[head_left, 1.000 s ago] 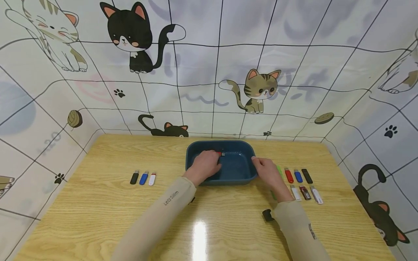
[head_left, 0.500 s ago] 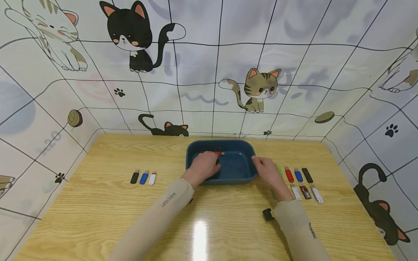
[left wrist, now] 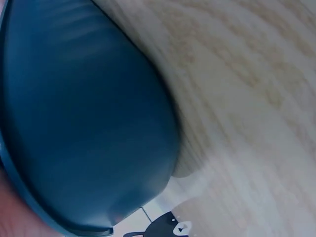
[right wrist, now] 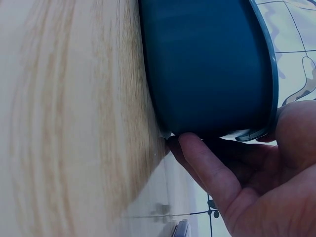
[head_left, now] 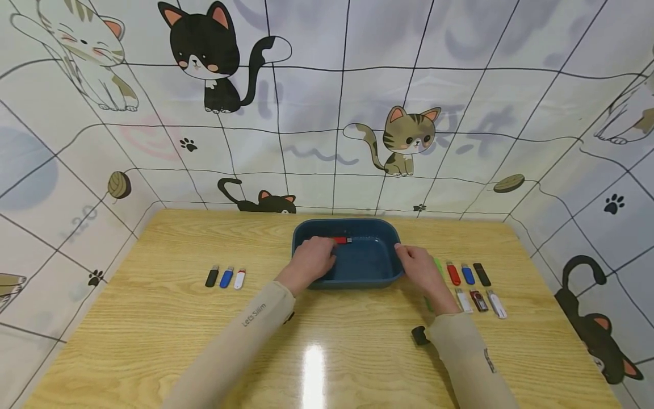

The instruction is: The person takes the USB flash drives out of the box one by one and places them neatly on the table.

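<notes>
A dark blue rectangular bin (head_left: pixel 368 261) stands at the back middle of the table. Over its left part, in the head view, is my left hand (head_left: pixel 310 258), reaching inside. A red USB flash drive (head_left: pixel 339 240) lies in the bin just beyond that hand's fingers; whether they touch is unclear, as the fingertips are partly hidden. My right hand (head_left: pixel 416 264) grips the bin's right end, thumb on the rim. The right wrist view has that hand's fingers (right wrist: pixel 212 170) against the outside of the bin. In the left wrist view the bin wall (left wrist: pixel 89 113) fills the left side.
To the left, a black (head_left: pixel 212 276), a blue (head_left: pixel 226 278) and a white USB drive (head_left: pixel 239 279) lie in a row. Several more lie at the right, including a red one (head_left: pixel 453 274); green ones are partly behind the right wrist. A patterned cloth rises behind the table.
My left hand has shifted left inside the bin, exposing more of the red USB flash drive, which keeps its place. The right hand stays on the bin's right end.
</notes>
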Available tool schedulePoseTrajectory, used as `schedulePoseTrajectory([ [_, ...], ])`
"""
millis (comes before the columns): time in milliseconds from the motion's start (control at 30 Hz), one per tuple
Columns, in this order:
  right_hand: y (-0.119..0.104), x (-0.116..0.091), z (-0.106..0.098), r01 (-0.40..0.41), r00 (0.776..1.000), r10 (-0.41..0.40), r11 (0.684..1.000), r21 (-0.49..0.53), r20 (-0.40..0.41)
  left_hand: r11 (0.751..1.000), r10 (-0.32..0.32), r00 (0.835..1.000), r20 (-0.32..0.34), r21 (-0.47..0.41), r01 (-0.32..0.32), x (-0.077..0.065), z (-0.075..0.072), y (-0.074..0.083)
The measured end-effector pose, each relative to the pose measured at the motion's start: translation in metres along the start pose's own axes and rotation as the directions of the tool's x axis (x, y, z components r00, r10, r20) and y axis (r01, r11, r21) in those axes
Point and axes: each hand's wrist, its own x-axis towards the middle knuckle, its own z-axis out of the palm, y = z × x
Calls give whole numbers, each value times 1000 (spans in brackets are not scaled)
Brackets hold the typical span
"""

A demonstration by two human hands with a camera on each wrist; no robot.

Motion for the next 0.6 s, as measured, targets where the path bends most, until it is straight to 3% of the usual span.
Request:
schedulePoseTrajectory([
  [167,0,0,0,-3,1000,3,1000,-5,3,997,-64,996,-56,29,65,3,2,-2],
  [333,2,0,0,-5,1000,5,1000,-3,8,987,-119,993,-14,104,120,5,5,-2],
  [600,1,1,0,3,1000,-3,1000,1,4,990,-99,995,11,102,98,7,6,0],
])
